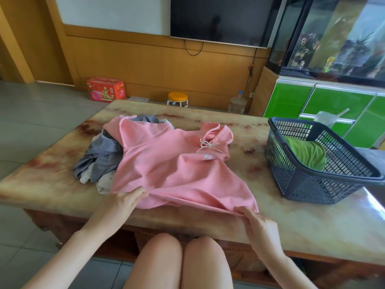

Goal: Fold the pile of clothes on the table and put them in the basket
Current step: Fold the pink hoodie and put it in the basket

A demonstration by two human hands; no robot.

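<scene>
both hands pinching the near hem of a pink fabric hooded short-sleeve top (173, 170). left hand (129, 200) is gripping the hem's left corner, fingers curling over the cloth. right hand (257, 224) is gripping the right corner, thumb and fingers closing on the edge. hem is riding slightly above the tabletop between the hands.

rest of the top is lying spread out, front up, hood end pointing away, with a white drawstring (205, 146) tied in a bow below the neck. it's sitting mid-table on a glossy beige marble tabletop with red veining (291, 226). its left side is overlapping a crumpled pile of grey and off-white clothes (100, 159).

dark blue-grey plastic lattice basket (308, 186) is standing on the table's right part, apart from the top, holding one folded green garment (306, 152).

bare knees (166, 257) are showing below the near table edge.

background: black flat screen (220, 19) hanging on the wall, glass fish tank (333, 34) sitting on a green-fronted cabinet (333, 103), red cardboard box (106, 88) and yellow-topped stool (177, 98) sitting on the floor.
</scene>
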